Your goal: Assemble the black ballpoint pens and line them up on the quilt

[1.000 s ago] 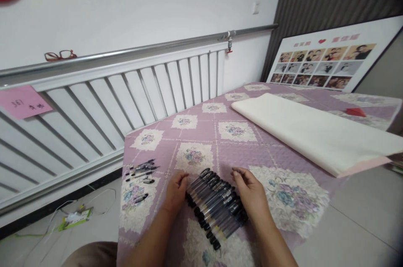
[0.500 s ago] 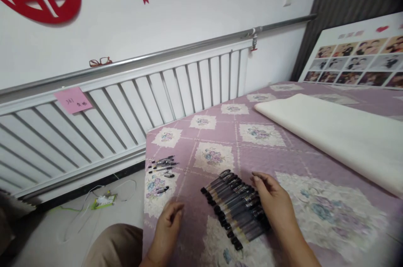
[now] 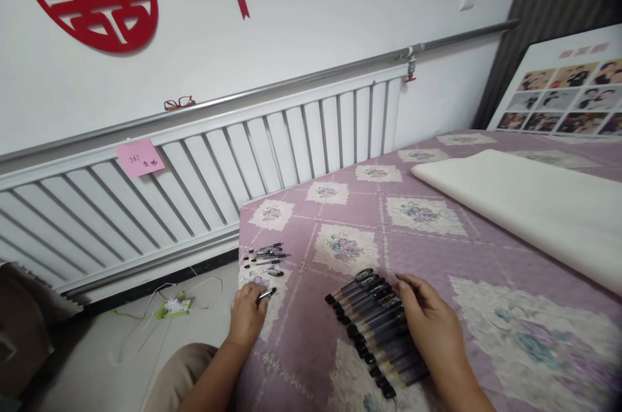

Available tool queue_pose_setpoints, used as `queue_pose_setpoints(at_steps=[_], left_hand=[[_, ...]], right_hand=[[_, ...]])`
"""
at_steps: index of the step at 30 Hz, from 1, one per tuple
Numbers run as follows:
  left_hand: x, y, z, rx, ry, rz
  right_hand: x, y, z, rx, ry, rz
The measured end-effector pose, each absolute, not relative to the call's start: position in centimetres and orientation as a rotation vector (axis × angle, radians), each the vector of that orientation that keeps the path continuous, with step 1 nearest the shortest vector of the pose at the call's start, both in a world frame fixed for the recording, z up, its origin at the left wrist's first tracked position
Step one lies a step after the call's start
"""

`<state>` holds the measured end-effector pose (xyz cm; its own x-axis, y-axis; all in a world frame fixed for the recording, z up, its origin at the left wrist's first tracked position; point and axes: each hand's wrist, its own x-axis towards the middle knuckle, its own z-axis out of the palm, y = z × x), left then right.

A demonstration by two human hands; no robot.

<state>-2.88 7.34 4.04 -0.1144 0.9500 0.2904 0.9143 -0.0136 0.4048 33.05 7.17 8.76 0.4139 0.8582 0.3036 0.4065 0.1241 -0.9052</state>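
Note:
A row of black gel pens [image 3: 376,321] lies side by side on the purple floral tablecloth [image 3: 296,308], the caps of the pens pointing away from me. My right hand [image 3: 432,331] rests against the right side of this row, its fingers loosely bent and apart, partly covering the pens there. To the left, my left hand [image 3: 247,313] has its fingertips closed on a small black pen cap [image 3: 267,294] near the table's left edge; its fingers partly hide it. Just beyond lie several loose black pen parts [image 3: 266,255] and another pen cap [image 3: 275,273].
A folded cream sheet [image 3: 529,211] covers the table's right side. Behind the table runs a white radiator [image 3: 291,146] with a pipe above, glasses [image 3: 179,103] and a pink note [image 3: 140,158]. A photo board [image 3: 568,88] leans at the far right. A power strip [image 3: 175,306] lies on the floor.
My left hand has moved forward to the pen cap and closed its fingers on it. My right hand stays beside the pen row. The view has shifted slightly left.

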Motion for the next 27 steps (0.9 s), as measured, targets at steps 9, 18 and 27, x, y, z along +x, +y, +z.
queue_pose_setpoints(at_steps=[9,18,27], left_hand=[[-2.3,10.3,3.5,2.306,1.851,1.06],[-1.4,11.7,4.0,2.235,1.745,1.046],[-1.6,11.5,4.3,2.053,1.9,1.102]], right_hand=[[32.0,7.1,8.5,-1.485,-1.276,0.427],[28.4,6.6,9.1,-1.304,-1.524,0.296],[24.5,6.6,8.6,-1.119,-1.688,0.255]])
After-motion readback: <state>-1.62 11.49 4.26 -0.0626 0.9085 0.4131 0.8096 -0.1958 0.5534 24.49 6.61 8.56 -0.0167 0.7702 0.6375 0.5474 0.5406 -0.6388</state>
